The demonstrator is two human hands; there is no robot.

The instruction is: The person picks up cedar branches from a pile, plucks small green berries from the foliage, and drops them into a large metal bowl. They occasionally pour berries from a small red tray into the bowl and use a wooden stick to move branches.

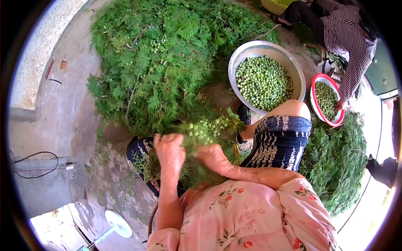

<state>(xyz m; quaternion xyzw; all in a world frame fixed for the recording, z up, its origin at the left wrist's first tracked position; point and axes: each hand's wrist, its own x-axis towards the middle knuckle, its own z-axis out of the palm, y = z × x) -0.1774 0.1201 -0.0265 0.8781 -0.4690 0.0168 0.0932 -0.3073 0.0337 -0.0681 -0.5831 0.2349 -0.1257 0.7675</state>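
A leafy green sprig (207, 127) with clusters of round green berries lies over my lap, just beyond both hands. My left hand (169, 148) is closed at the sprig's left side, fingers curled; what it grips is too blurred to name. My right hand (211, 159) is closed too, smeared by motion, close against the greenery below the berries. Past my knee stands a wide metal basin (299, 77) holding many loose green berries (264, 79).
A large heap of cut green branches (155, 62) covers the floor ahead. At the right, a co-worker's hand (340, 104) reaches into a red-rimmed bowl (318, 108) of berries. More branches (335, 163) lie below it. A white fan (118, 224) stands lower left.
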